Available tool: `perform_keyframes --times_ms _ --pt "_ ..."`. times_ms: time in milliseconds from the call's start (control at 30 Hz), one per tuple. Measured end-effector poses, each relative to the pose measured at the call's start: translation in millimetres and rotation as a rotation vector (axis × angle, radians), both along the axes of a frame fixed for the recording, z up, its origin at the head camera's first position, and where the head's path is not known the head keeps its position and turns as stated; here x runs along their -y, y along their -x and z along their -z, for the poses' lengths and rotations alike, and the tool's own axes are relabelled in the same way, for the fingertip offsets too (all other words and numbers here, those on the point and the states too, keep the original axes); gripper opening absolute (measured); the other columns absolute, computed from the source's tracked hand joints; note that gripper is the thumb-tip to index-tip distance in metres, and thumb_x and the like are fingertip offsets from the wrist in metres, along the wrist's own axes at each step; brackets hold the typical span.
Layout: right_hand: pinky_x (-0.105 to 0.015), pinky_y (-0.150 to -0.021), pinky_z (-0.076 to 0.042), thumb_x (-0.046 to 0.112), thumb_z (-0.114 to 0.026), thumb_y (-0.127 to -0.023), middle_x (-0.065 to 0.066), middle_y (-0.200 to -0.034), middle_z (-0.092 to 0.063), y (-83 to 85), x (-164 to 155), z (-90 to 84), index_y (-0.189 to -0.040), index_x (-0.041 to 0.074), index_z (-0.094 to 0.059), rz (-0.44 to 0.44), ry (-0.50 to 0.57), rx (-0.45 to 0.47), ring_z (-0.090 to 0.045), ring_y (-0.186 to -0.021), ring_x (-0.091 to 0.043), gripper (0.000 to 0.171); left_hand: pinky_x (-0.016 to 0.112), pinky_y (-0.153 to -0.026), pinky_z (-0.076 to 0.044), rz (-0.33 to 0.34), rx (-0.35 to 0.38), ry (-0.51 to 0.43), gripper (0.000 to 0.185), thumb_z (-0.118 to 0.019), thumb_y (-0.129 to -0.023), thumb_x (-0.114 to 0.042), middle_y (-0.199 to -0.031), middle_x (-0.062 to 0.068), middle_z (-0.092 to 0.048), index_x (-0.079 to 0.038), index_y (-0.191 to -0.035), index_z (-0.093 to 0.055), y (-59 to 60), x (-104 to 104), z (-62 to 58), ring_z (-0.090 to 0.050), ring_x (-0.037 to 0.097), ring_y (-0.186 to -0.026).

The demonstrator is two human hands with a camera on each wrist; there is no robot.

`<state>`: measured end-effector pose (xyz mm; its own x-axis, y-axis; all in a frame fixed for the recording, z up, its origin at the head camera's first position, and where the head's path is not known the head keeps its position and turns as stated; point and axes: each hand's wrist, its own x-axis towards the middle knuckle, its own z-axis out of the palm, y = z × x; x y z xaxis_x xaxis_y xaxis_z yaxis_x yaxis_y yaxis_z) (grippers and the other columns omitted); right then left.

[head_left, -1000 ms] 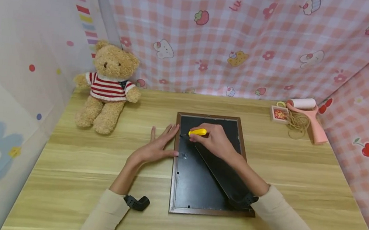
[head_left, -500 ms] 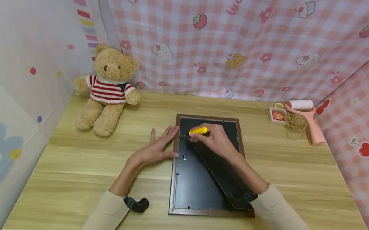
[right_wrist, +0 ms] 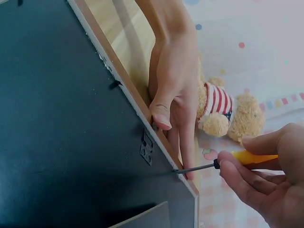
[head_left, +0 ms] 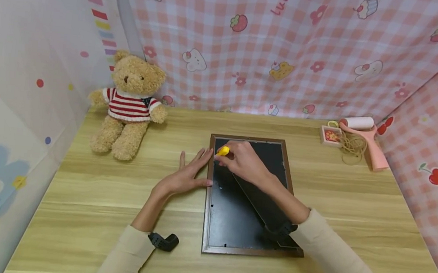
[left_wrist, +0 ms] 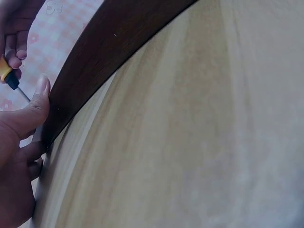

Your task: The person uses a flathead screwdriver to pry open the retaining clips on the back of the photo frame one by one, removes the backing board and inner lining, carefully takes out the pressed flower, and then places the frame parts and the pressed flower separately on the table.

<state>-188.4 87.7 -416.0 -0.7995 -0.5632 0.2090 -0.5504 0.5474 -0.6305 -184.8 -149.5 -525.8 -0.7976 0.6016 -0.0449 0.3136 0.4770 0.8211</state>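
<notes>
Two hands work at one frame [head_left: 236, 199], which lies face down on the bench [head_left: 90, 194]. The left hand [head_left: 183, 177] rests flat with straight fingers against the frame's left edge, likely to keep it from sliding. The right hand [head_left: 242, 163] pinches a yellow screwdriver [head_left: 223, 151], its tip [right_wrist: 178, 170] set at the inner edge near the far left corner, seemingly to pry a tab. The black stand [head_left: 263, 206] lies diagonal. A teddy bear [head_left: 129, 103] sits at the back left, a lint roller [head_left: 363, 135] at the back right; pink gingham cloth [head_left: 290, 51] hangs behind.
</notes>
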Motion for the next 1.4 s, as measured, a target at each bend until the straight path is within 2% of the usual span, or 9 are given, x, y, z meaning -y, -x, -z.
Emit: perform_keyframes --times_ms 233,433,567,733,833,933,1033,1200,1400 --pt "-0.02 -0.057 -0.048 0.008 -0.079 -0.101 -0.008 -0.075 -0.069 -1.3 8.1 -6.5 -0.094 -0.005 -0.078 -0.028 -0.054 -0.083 -0.057 -0.059 -0.009 0.016 0.059 -0.122 0.039 0.009 -0.006 -0.011 0.107 -0.072 -0.102 -0.054 -0.185 0.01 -0.009 -0.016 -0.178 -0.008 3.1 1.5 6.1 0.005 0.031 -0.172" --pt "-0.021 -0.057 -0.053 0.004 -0.079 -0.1 -0.01 -0.077 -0.069 -2.3 14.5 -8.3 -0.099 -0.007 -0.08 -0.025 -0.087 -0.096 -0.059 -0.061 -0.009 0.012 0.06 -0.121 0.039 0.011 -0.005 -0.02 0.107 -0.07 -0.101 -0.059 -0.185 0.01 -0.011 -0.019 -0.179 -0.007 5.8 2.8 11.9 0.006 0.03 -0.173" --pt "-0.023 -0.058 -0.056 0.007 -0.079 -0.101 -0.011 -0.079 -0.071 -2.0 14.8 -9.2 -0.1 -0.007 -0.08 -0.041 -0.103 -0.092 -0.063 -0.062 -0.012 0.014 0.06 -0.122 0.038 0.007 -0.01 -0.023 0.108 -0.069 -0.1 -0.061 -0.185 0.009 -0.01 -0.018 -0.178 -0.008 3.8 4.4 9.5 0.006 0.031 -0.173" --pt "-0.026 -0.064 -0.063 0.01 -0.079 -0.102 -0.011 -0.085 -0.08 -2.3 -7.7 -7.3 -0.105 -0.006 -0.08 0.009 -0.021 0.005 -0.077 -0.072 -0.018 0.017 0.062 -0.123 0.036 0.029 -0.033 -0.002 0.111 -0.069 -0.1 -0.064 -0.185 0.013 -0.007 -0.014 -0.178 -0.009 0.2 4.3 0.7 0.006 0.033 -0.172" --pt "-0.027 -0.073 -0.066 0.01 -0.08 -0.101 -0.012 -0.096 -0.084 -11.3 -28.4 -4.6 -0.115 -0.004 -0.081 0.068 0.067 0.073 -0.081 -0.083 -0.021 0.02 0.062 -0.123 0.036 0.058 -0.033 0.018 0.119 -0.074 -0.096 -0.067 -0.184 0.017 -0.002 -0.012 -0.178 -0.007 -1.4 4.7 -4.1 0.009 0.034 -0.172" --pt "-0.025 -0.079 -0.063 0.009 -0.081 -0.099 -0.011 -0.11 -0.084 -28.5 -46.0 1.3 -0.124 0.002 -0.082 0.083 0.134 0.142 -0.079 -0.091 -0.021 0.025 0.061 -0.123 0.036 0.088 -0.04 0.055 0.136 -0.076 -0.086 -0.079 -0.184 0.018 0.005 -0.01 -0.177 -0.002 -3.9 4.8 -6.6 0.012 0.034 -0.171" --pt "-0.023 -0.082 -0.057 0.012 -0.082 -0.099 -0.009 -0.122 -0.083 -49.2 -58.6 11.2 -0.128 0.008 -0.082 0.082 0.161 0.214 -0.072 -0.095 -0.019 0.029 0.061 -0.124 0.035 0.116 -0.057 0.103 0.157 -0.068 -0.072 -0.097 -0.183 0.019 0.012 -0.005 -0.176 0.006 -9.6 3.2 -8.0 0.016 0.036 -0.171" --pt "-0.022 -0.082 -0.058 0.014 -0.08 -0.101 -0.007 -0.12 -0.082 -78.9 -74.7 25.9 -0.131 0.007 -0.081 0.083 0.213 0.338 -0.073 -0.097 -0.013 0.031 0.061 -0.125 0.034 0.143 -0.077 0.15 0.173 -0.054 -0.057 -0.111 -0.182 0.019 0.018 -0.001 -0.173 0.013 -24.2 -0.6 -8.9 0.02 0.036 -0.17" --pt "-0.023 -0.079 -0.061 0.01 -0.078 -0.102 -0.005 -0.112 -0.083 -94.6 -86.3 37.6 -0.129 0.003 -0.08 0.037 0.288 0.425 -0.079 -0.095 -0.015 0.028 0.06 -0.125 0.034 0.145 -0.055 0.132 0.17 -0.064 -0.062 -0.105 -0.182 0.018 0.021 -0.003 -0.174 0.014 -35.8 -0.8 -10.7 0.022 0.034 -0.169"
